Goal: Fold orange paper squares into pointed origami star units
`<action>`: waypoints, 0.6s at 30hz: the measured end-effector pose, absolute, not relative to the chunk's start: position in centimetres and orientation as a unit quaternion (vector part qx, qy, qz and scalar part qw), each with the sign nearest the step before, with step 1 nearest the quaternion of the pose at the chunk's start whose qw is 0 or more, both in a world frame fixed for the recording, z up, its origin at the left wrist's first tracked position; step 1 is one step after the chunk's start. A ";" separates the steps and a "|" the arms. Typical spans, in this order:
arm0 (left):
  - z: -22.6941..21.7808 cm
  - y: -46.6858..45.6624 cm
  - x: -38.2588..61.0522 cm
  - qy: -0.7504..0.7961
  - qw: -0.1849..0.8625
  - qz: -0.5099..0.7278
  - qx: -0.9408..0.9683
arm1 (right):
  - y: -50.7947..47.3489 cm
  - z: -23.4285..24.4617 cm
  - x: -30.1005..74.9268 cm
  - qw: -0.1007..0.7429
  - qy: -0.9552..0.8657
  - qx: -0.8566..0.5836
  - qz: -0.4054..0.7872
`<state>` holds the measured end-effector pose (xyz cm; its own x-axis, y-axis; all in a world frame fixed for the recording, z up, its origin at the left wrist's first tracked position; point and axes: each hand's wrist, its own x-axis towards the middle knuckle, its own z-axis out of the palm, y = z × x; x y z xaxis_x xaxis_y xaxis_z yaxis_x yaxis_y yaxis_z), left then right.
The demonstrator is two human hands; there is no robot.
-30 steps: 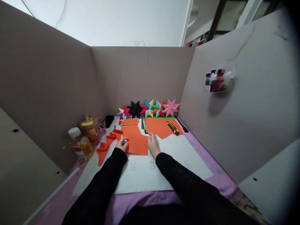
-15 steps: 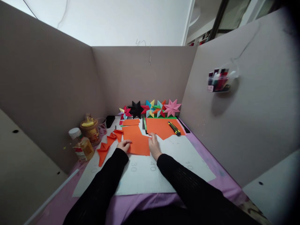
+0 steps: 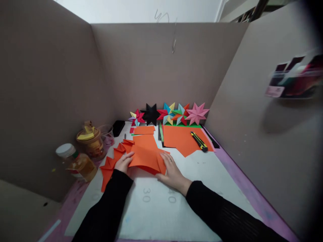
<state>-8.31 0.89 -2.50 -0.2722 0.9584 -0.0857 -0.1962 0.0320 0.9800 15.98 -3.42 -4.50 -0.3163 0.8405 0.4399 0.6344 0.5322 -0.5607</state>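
An orange sheet of paper (image 3: 145, 158) is held between my two hands, its near edge bowed and raised a little off the white mat. My left hand (image 3: 123, 163) pinches its left edge. On the opposite side, the fingers of my right hand (image 3: 173, 170) lie over the right edge, with the thumb below at the near corner. Behind the sheet lies more orange paper (image 3: 147, 142). Folded orange paper pieces (image 3: 108, 167) form a row just left of my left hand. Part of the held sheet's underside is hidden.
A yellow-black utility knife (image 3: 199, 141) rests on a large orange sheet (image 3: 176, 137) at right. Paper stars (image 3: 151, 114) stand along the back wall. At left are a honey-coloured bottle (image 3: 82, 164), a lidded brown jar (image 3: 91, 143), a clear cup (image 3: 106, 134) and a black phone-like object (image 3: 118, 128).
The orange sheet, which lay flat, is now lifted and bent at its near edge. My right hand has closed on its right side. The head view has tilted down and come nearer.
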 end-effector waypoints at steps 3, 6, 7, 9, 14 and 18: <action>-1.8 0.8 -9.9 0.500 0.497 0.646 0.291 | -2.0 -4.3 16.6 0.333 -0.776 -0.509 0.165; -1.7 0.6 -10.2 0.490 0.528 0.632 0.285 | 0.8 -3.1 17.1 0.274 -0.728 -0.601 0.183; -1.8 0.4 -10.0 0.498 0.531 0.612 0.309 | 1.9 -2.7 17.3 0.264 -0.716 -0.619 0.187; -1.9 0.0 -9.5 0.525 0.511 0.555 0.394 | 3.8 -2.0 17.5 0.248 -0.706 -0.631 0.203; -1.6 -1.2 -8.7 0.494 0.459 0.349 0.651 | 5.6 -1.2 17.8 0.238 -0.685 -0.627 0.285; -2.4 -2.1 -7.9 0.411 0.451 0.335 0.718 | 6.9 0.0 17.2 0.300 -0.637 -0.640 0.307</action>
